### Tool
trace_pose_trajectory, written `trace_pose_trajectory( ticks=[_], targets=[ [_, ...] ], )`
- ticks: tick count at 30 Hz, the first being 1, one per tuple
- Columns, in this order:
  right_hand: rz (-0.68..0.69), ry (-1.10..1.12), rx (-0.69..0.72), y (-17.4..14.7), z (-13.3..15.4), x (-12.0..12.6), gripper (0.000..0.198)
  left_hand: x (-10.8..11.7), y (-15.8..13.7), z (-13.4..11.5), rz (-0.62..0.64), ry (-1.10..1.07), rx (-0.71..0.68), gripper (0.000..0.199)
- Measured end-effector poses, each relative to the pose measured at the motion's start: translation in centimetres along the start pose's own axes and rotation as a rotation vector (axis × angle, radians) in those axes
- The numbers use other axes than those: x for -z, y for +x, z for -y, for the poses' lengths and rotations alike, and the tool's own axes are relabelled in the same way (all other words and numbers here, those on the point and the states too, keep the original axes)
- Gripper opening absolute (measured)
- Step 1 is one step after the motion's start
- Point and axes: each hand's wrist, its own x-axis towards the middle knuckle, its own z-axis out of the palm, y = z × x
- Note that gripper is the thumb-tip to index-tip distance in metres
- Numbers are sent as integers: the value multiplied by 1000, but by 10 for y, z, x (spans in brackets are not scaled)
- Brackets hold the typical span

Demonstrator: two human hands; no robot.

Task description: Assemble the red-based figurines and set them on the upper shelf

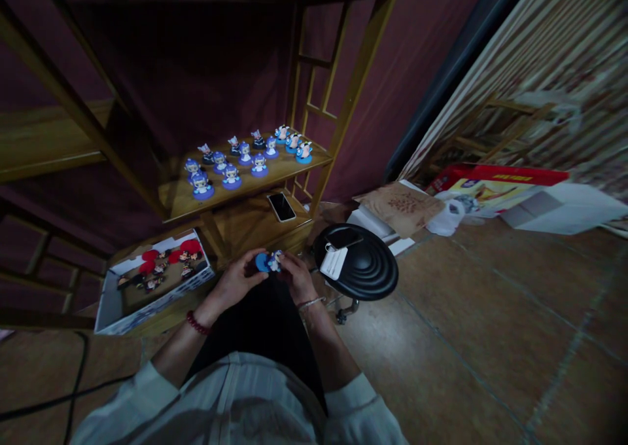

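Observation:
Between my two hands, above my lap, is a small figurine (275,262) with a round blue base, lying on its side. My left hand (240,278) is closed on the blue base. On the other end, my right hand (295,276) grips the figure's upper part with its fingertips. Ahead, on a wooden shelf (279,171), several similar figurines stand upright in rows: purple-based ones (231,177), dark ones (206,154) behind them, and blue-based ones (303,152) at the right end.
An open box (110,301) with several red-and-black figurines stands at the left. A phone (281,207) lies on the lower shelf. At the right is a black round stool (373,271) bearing a white tag (333,263) and a dark device. Cardboard and bags lie on the floor beyond.

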Motion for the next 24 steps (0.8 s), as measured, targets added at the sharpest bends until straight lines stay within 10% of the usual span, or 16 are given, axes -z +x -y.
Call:
trace_pose_trajectory(
  ticks=[24],
  targets=[
    [-4, -20, 170, -4, 8, 11, 38, -9, 0, -3, 25, -162, 67, 51]
  ],
)
